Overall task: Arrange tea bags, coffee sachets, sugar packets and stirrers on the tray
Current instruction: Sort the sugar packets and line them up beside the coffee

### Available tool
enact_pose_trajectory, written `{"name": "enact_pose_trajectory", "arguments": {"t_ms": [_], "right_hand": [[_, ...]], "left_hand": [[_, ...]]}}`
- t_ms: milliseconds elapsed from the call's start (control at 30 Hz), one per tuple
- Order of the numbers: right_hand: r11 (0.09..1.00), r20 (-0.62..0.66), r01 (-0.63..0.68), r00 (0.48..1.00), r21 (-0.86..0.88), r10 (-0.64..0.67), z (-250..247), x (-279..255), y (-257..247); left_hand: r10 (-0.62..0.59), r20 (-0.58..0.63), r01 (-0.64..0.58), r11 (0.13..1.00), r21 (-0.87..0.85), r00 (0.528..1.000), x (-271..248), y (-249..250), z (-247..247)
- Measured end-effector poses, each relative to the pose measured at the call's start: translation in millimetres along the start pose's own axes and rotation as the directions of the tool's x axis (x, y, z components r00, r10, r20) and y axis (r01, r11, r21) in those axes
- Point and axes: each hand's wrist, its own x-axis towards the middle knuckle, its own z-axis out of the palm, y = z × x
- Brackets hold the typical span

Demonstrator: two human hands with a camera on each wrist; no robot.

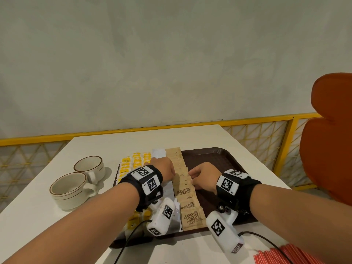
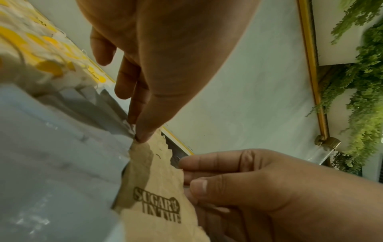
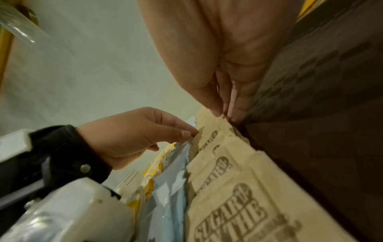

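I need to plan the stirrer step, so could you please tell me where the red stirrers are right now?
In the head view, the red stirrers lie on the white table at the near right corner, off the brown tray, beyond the right hand.

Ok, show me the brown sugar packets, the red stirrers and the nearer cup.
brown sugar packets (image 1: 192,218), head view, printed face of nearest packet.
red stirrers (image 1: 285,254), head view, middle of the bundle.
nearer cup (image 1: 68,197), head view, outer wall.
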Motion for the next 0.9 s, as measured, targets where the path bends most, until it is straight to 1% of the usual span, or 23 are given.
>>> {"name": "enact_pose_trajectory", "arguments": {"t_ms": [67, 233, 333, 400, 467, 533, 567, 633, 667, 733, 800, 833, 900], "right_hand": [[0.999, -0.006, -0.018, 1.0, 0.047, 0.018, -0.9, -3.6, -2.2], [0.997, -0.008, -0.033, 0.999, 0.069, 0.034, 1.3, -3.0, -2.9], [0.996, -0.008, -0.04, 0.999, 0.078, 0.041, 1.7, 0.0, -2.9], [0.991, -0.034, -0.055, 0.998, 0.12, 0.059, -0.7, 2.7, -2.9], [0.987, -0.074, -0.041, 0.996, 0.153, 0.053, -3.4, 6.2, -3.4], [0.985, -0.07, -0.038, 0.996, 0.17, 0.05, -2.8, 8.1, -4.1], [0.984, -0.049, -0.04, 0.998, 0.174, 0.049, -1.0, 5.6, -7.2], [0.983, 0.008, -0.049, 0.999, 0.179, 0.048, 3.7, -1.9, -12.5], [0.982, 0.03, -0.048, 0.999, 0.184, 0.044, 6.3, -2.5, -13.3], [0.984, 0.064, -0.049, 0.997, 0.173, 0.038, 11.0, -6.1, -16.6], [0.979, 0.091, -0.043, 0.996, 0.197, 0.025, 15.1, -9.3, -20.6], [0.975, 0.099, -0.038, 0.995, 0.221, 0.016, 17.4, -8.5, -21.9], [0.97, 0.078, -0.042, 0.997, 0.239, 0.024, 17.1, -10.7, -24.5]], "left_hand": [[-0.023, 0.006, 0.023, 0.999, 0.026, 1.0, 3.9, 0.3, 2.4], [-0.049, -0.015, 0.051, 0.992, 0.114, 0.999, 12.8, 5.9, 4.4], [-0.043, -0.011, 0.044, 0.987, 0.153, 0.999, 14.5, 9.2, 2.3], [-0.016, -0.008, 0.017, 0.987, 0.162, 1.0, 13.9, 10.3, -2.2], [0.009, -0.019, -0.008, 0.998, 0.066, 1.0, 12.3, 8.7, -9.6], [-0.011, -0.054, 0.002, 0.985, -0.174, 0.998, 6.2, 2.3, -18.7], [-0.033, -0.071, 0.009, 0.95, -0.311, 0.997, -0.5, -1.3, -25.1], [-0.067, -0.083, 0.012, 0.841, -0.541, 0.994, -17.5, -10.8, -34.5], [-0.09, -0.079, 0.021, 0.778, -0.628, 0.993, -25.4, -15.9, -36.2], [-0.16, -0.048, 0.063, 0.623, -0.78, 0.986, -41.7, -26.7, -36.4], [-0.221, 0.026, 0.141, 0.522, -0.841, 0.975, -56.2, -38.5, -30.4], [-0.24, 0.048, 0.166, 0.5, -0.85, 0.97, -61.1, -45.1, -25.4], [-0.27, 0.065, 0.194, 0.487, -0.852, 0.961, -69.5, -58.1, -14.9]]}}
